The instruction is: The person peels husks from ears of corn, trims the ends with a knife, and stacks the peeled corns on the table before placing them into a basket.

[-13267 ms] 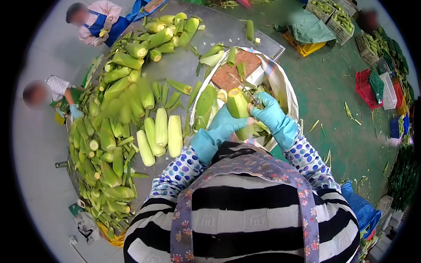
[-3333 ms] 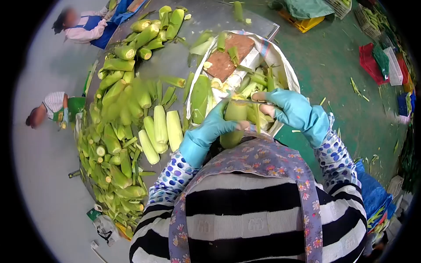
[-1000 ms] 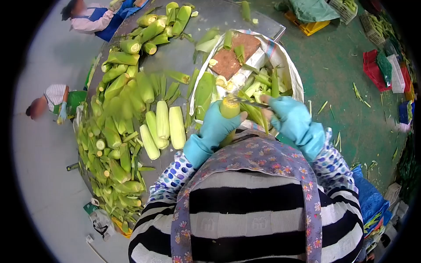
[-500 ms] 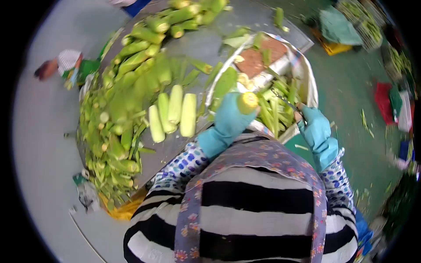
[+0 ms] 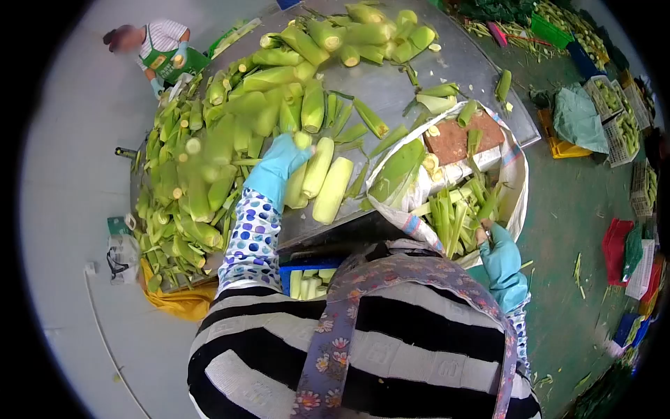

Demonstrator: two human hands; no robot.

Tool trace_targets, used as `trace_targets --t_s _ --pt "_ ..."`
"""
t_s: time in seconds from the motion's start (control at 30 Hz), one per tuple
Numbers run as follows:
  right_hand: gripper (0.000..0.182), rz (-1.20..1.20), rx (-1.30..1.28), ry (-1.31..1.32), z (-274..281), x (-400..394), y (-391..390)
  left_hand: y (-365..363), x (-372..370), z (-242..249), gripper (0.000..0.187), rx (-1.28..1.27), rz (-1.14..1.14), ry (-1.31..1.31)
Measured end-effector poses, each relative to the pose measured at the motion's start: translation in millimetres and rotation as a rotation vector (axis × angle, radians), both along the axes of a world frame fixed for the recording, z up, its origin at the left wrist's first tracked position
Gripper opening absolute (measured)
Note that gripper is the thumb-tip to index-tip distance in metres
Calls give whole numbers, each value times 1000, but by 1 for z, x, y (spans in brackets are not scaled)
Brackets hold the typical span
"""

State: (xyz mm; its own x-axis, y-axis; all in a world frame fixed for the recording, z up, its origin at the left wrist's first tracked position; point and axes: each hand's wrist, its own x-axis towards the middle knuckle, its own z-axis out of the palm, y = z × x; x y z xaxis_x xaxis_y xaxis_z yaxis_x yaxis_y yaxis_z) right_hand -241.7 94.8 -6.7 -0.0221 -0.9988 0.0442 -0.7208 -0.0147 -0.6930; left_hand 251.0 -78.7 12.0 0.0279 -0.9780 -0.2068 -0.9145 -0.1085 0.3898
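My left hand point(image 5: 279, 170), in a light blue glove, closes round a peeled corn cob point(image 5: 303, 140) at the left end of a row on the grey table. Beside it lie two pale peeled cobs, one point(image 5: 318, 167) in the middle and one point(image 5: 333, 190) at the right. My right hand point(image 5: 502, 260), gloved too with bare fingertips, is closed at the near right rim of a white sack point(image 5: 518, 202); what it holds is hidden. Cut green husks point(image 5: 452, 222) fill the sack's near part, close to those fingertips.
A large heap of unpeeled corn point(image 5: 237, 126) covers the table's left and back. A brick-red block point(image 5: 460, 140) sits over the sack. A blue crate point(image 5: 286, 272) of cobs is under the table edge. A co-worker point(image 5: 164, 52) stands back left. Crates point(image 5: 621, 129) stand right.
My left hand has moved left from beside the sack to the row of peeled cobs. The cob it held upright is no longer there. My right hand stays beside the sack; the view has shifted.
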Motion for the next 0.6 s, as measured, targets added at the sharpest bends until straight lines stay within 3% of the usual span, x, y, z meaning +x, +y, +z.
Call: trace_targets --t_s 0.17,0.27,0.4,0.47,0.5,0.57,0.6 --pt "37 -15 185 130 4 12 -8 6 10 15 72 152 -23 -128" --pt "37 -52 169 105 0 13 -15 -21 20 12 79 -60 223 21" --pt "35 -77 165 155 15 34 -34 -105 15 -30 82 -83 289 167" --pt "35 -99 130 130 13 50 -36 -142 2 -47 80 140 269 -87" --pt "34 -107 96 101 11 57 -39 -154 -4 -53 80 132 250 -80" --pt "32 -54 52 118 10 69 -41 -164 -15 -70 79 115 113 -415" --pt "31 -81 60 167 8 74 -40 -156 -26 -57 80 90 255 -361"
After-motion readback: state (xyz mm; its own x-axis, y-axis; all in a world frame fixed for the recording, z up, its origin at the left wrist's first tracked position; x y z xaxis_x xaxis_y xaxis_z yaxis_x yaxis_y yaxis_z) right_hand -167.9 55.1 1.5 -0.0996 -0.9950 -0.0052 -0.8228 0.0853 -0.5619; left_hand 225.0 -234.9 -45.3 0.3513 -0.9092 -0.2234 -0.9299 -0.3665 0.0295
